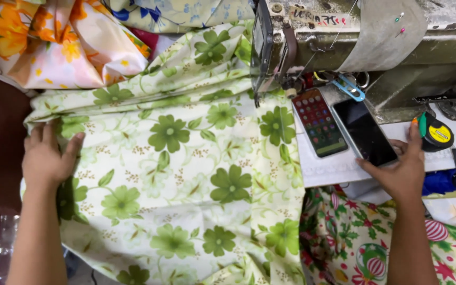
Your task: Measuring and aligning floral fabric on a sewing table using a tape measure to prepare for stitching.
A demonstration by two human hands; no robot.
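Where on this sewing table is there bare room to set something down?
A bare white strip runs below the lit phone, left of the right hand. Green floral fabric under the left hand is flat. Crowded: around the dark phone and tape measure.

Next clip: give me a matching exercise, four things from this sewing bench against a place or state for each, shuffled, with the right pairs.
Things:
1. green floral fabric
2. dark phone
3. lit phone
4. tape measure

Places or states:
A. screen showing coloured icons
B. under the left hand
C. touched by the right hand
D. yellow and black, beyond the right hand's fingertips

Pairs: 1-B, 2-C, 3-A, 4-D
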